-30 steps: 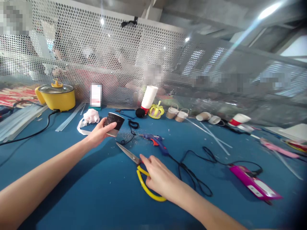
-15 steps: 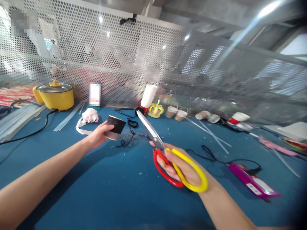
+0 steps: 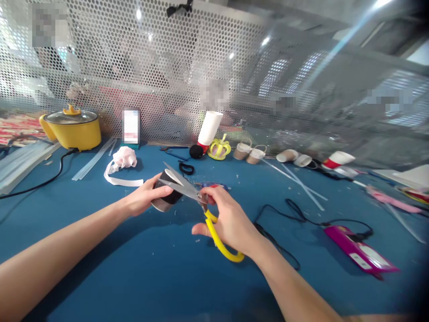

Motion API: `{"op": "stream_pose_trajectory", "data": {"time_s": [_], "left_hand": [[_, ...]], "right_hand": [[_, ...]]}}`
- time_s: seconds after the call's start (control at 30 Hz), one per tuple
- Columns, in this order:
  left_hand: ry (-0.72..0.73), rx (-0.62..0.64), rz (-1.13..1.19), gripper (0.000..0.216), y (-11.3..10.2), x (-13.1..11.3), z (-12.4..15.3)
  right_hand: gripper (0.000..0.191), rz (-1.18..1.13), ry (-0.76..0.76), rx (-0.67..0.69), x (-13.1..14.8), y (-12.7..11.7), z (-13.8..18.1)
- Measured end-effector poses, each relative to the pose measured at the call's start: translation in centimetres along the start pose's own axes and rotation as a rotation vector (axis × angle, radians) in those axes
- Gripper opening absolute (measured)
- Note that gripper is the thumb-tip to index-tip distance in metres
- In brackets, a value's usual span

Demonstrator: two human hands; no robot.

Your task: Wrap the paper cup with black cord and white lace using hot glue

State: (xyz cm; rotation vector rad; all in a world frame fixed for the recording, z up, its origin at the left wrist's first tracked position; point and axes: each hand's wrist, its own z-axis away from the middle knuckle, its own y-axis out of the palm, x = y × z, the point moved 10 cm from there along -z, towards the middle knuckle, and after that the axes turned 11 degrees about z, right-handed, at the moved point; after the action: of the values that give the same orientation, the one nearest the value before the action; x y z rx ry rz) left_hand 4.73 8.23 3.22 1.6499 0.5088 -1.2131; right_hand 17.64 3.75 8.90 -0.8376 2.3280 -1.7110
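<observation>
My left hand is closed around a paper cup with a black band, held tilted above the blue table. In my right hand is a pair of scissors with a yellow handle loop; the other loop is hidden behind the hand. The scissor blades are parted and lie at the cup, one crossing in front of its black side and the other near its rim. Whether they touch the cup I cannot tell.
Behind my left hand lies a crumpled white strip. Farther left stands a yellow electric pot. A stack of white cups, a yellow crown-shaped object and small cups line the back. A purple power strip lies right.
The scissors have moved left and turned toward the cup, and their blades have opened. The cup has come slightly nearer and tilted more. My right hand's grip on the handles has shifted.
</observation>
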Motion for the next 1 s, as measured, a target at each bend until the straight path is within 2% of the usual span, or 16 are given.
{"op": "stream_pose_trajectory", "data": {"time_s": [0.17, 0.33, 0.67, 1.0], "left_hand": [[0.025, 0.034, -0.017, 0.055, 0.24, -0.21, 0.08], [0.042, 0.053, -0.038, 0.049, -0.01, -0.14, 0.03], [0.042, 0.028, -0.04, 0.05, -0.01, -0.28, 0.16], [0.089, 0.032, -0.132, 0.044, -0.59, -0.19, -0.1]], "right_hand": [[0.06, 0.034, -0.057, -0.019, 0.42, 0.03, 0.26], [0.064, 0.05, -0.039, -0.003, 0.27, 0.26, 0.54], [0.051, 0.095, -0.008, -0.004, 0.35, 0.11, 0.72], [0.048, 0.149, 0.024, 0.002, 0.17, 0.23, 1.03]]}}
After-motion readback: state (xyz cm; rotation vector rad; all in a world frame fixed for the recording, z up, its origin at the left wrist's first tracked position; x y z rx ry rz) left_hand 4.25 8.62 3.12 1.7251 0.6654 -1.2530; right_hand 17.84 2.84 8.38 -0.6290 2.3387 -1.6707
